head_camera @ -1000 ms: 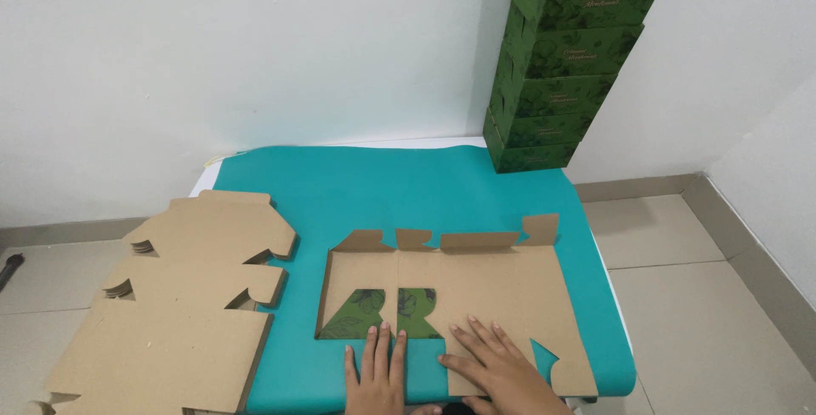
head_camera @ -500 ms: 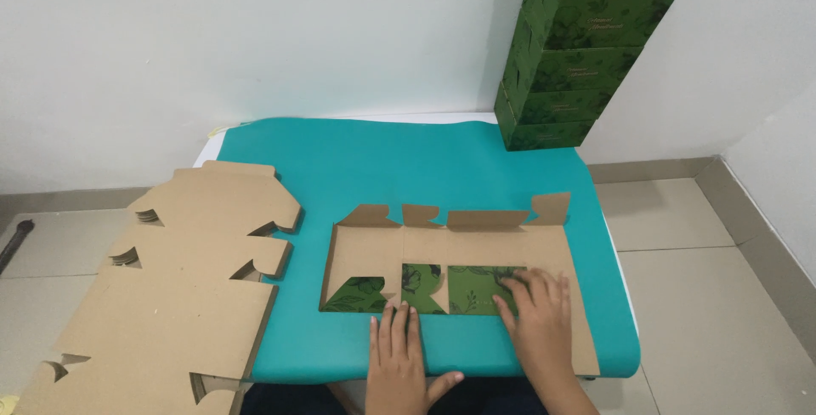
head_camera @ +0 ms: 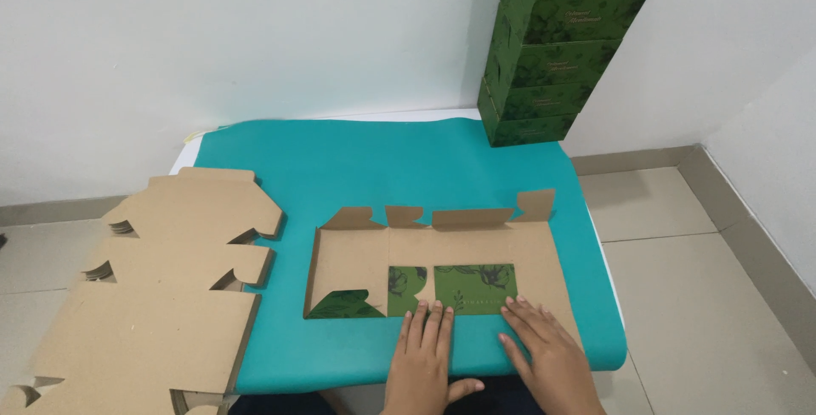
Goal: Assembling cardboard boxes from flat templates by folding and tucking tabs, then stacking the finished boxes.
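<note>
A flat brown cardboard box blank (head_camera: 442, 249) lies on the teal sheet (head_camera: 382, 168), its far flaps bent up. Its near panels are folded over, showing green printed faces (head_camera: 455, 287). My left hand (head_camera: 425, 360) rests flat with its fingertips on the near edge of the folded green panel. My right hand (head_camera: 544, 351) lies flat beside it, fingers spread on the blank's near right part. Neither hand grips anything.
A stack of flat brown box blanks (head_camera: 161, 296) lies to the left, partly off the teal sheet onto the tiled floor. A tall stack of finished green boxes (head_camera: 561, 41) stands at the far right against the white wall. Beige floor tiles (head_camera: 705, 296) run along the right.
The near panels have been folded further over, so more green print shows. Both hands have slid with the fold and now press along its near edge. The view has shifted slightly.
</note>
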